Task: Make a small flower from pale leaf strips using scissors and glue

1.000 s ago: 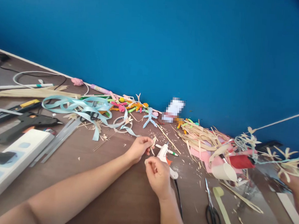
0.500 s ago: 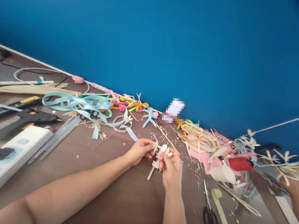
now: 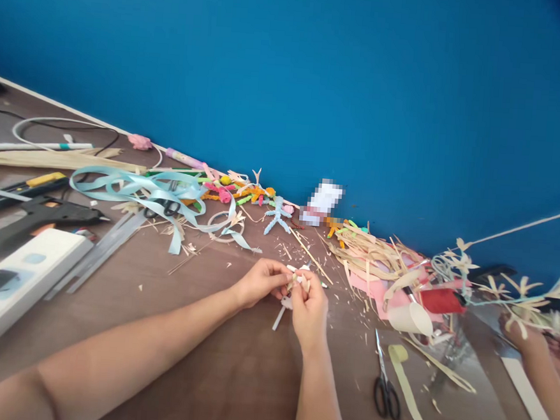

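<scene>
Both your hands are bunched up together mid-table, right in front of you. Your left hand [image 3: 260, 284] has its fingertips pinched shut on a little pale straw-coloured strip piece [image 3: 296, 278], held just off the brown wooden table [image 3: 201, 371]. Your right hand [image 3: 309, 309] is curled closed and looks wrapped round the small white plastic glue gun [image 3: 280, 313]. Only its back end and stick poke out below, between the two hands, so I can't see the nozzle or exactly where it meets the piece.

My read: you're at the gluing bit, with the tip up against the strip piece and the fingers of both hands nearly touching. Honestly the thing to watch is those left fingertips, they're right beside where hot glue would land. The next move calls for a steady pinch, a small squeeze and keeping the piece from twisting.

If you need them, the black-handled scissors [image 3: 383, 387] lie near your right wrist beside a pale green paper strip [image 3: 405, 382]. The heap of straw-coloured strips [image 3: 377, 255] is further back by the blue wall [image 3: 318, 78]. Somebody else's hand [image 3: 527, 336] is busy at the far right edge, well apart from yours.
</scene>
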Motion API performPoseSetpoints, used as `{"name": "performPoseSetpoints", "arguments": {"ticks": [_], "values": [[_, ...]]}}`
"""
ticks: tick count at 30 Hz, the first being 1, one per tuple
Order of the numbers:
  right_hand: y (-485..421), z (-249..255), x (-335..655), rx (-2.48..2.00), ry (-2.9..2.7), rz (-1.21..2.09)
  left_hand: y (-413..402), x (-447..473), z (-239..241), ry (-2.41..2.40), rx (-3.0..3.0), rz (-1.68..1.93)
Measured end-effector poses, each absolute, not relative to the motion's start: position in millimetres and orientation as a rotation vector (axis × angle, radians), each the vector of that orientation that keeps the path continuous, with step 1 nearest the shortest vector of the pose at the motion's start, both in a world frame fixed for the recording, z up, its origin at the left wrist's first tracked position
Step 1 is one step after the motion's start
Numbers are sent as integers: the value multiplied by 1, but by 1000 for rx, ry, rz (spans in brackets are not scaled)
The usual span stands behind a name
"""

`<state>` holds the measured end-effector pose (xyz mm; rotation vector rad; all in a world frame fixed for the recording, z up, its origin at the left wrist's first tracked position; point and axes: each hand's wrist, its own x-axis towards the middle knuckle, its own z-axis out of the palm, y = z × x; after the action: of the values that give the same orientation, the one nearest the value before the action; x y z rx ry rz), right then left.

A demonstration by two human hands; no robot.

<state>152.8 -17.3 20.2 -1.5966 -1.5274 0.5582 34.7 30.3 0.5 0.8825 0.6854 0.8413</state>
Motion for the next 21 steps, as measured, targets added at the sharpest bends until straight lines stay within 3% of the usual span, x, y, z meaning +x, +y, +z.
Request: {"name": "performPoseSetpoints", "arguments": {"ticks": [14, 21], "values": [[-23, 17, 150, -1574, -1794, 386, 30, 37, 3, 792, 881, 1005], [-24, 17, 148, -1567, -1737, 461, 30, 37, 3, 779, 806, 1015]]}}
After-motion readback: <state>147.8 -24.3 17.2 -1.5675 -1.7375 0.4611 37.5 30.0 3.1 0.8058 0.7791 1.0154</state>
